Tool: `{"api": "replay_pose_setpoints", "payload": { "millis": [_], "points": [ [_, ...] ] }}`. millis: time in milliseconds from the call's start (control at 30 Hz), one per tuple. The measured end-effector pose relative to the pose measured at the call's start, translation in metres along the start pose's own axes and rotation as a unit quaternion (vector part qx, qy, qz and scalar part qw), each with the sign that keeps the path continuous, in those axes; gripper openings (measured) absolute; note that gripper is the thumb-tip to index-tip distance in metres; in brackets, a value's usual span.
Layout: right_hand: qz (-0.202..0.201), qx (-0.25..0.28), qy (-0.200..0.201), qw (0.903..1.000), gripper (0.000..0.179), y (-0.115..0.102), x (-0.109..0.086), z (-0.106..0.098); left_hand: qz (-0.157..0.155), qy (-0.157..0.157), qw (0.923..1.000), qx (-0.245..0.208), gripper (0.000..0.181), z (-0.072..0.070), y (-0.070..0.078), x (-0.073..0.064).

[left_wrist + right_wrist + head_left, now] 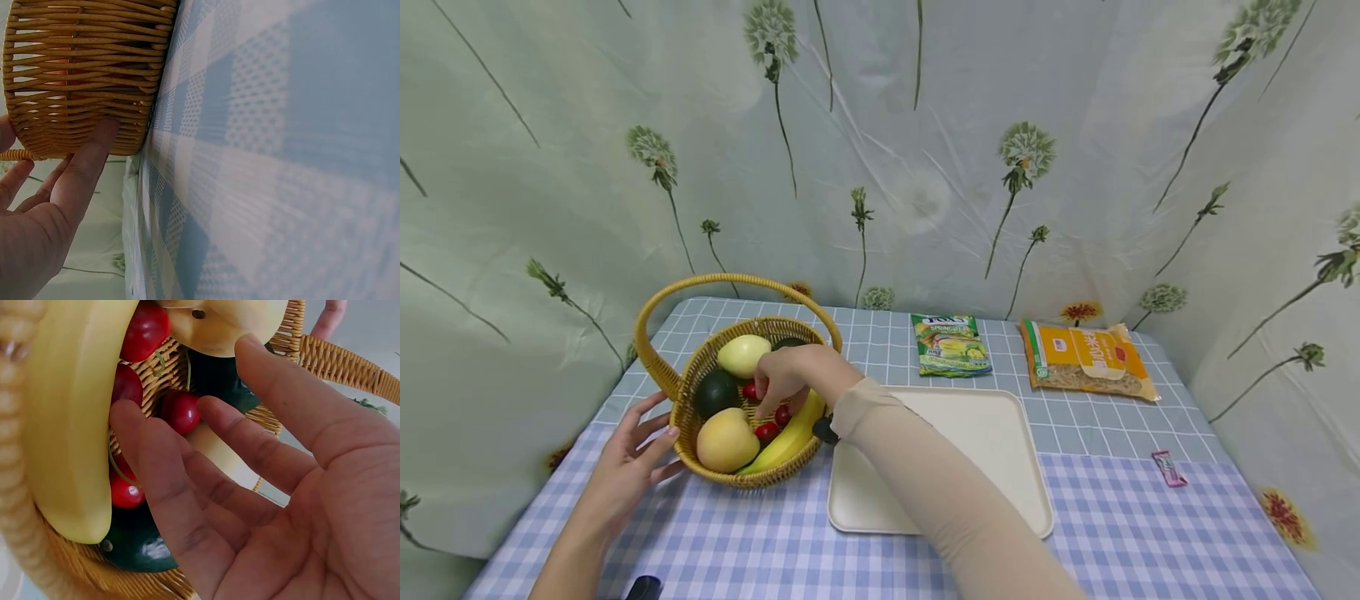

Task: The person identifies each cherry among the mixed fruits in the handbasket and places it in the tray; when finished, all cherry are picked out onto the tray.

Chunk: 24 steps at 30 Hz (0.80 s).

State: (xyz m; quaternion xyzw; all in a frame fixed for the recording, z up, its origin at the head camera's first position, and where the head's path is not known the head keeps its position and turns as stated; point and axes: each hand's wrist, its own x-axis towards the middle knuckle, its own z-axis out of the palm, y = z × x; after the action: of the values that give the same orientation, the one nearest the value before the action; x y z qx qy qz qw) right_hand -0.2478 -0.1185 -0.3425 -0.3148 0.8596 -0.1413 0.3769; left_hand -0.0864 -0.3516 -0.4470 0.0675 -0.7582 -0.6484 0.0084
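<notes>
A wicker basket (758,478) with a tall handle stands at the left of the table. My left hand (628,450) rests its fingertips against the basket's outer wall. Reaching inside from the right is my right hand (793,372), fingers loosely bent around nothing; in the right wrist view a cherry (181,411) lies by the fingertips. Other red cherries (767,432) lie on the basket floor. Around them are a banana (792,435), a round yellow fruit (727,440), a dark green fruit (717,393), a pale green-yellow fruit (743,357) and another dark green fruit (787,342), partly hidden.
Right of the basket lies a cream tray (977,433), partly covered by my right forearm. Behind it is a green packet (951,346). An orange-and-clear bag (1088,360) lies farther right, and a small pink wrapper (1169,468) is near the right edge.
</notes>
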Motion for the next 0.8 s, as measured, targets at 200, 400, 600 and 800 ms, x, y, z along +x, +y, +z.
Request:
{"api": "replay_pose_setpoints", "payload": {
  "millis": [200, 400, 600, 800],
  "points": [
    [0.004, 0.007, -0.013, 0.9999, 0.025, -0.001, 0.006, 0.002, 0.003, -0.002, 1.0000, 0.000, 0.066, -0.001, -0.001, 0.000],
    [0.007, 0.039, -0.022, 0.9990, 0.024, 0.001, 0.011, 0.003, 0.012, -0.006, 0.9999, -0.006, 0.067, 0.000, 0.001, 0.000],
    [-0.013, 0.041, -0.021, 0.9989, 0.022, 0.003, 0.013, 0.002, 0.015, -0.006, 0.9998, -0.009, 0.065, -0.001, 0.000, -0.001],
    [0.019, -0.066, 0.004, 0.9976, 0.026, 0.003, 0.016, -0.001, 0.013, -0.008, 0.9999, -0.004, 0.065, 0.000, 0.001, 0.000]
  ]
}}
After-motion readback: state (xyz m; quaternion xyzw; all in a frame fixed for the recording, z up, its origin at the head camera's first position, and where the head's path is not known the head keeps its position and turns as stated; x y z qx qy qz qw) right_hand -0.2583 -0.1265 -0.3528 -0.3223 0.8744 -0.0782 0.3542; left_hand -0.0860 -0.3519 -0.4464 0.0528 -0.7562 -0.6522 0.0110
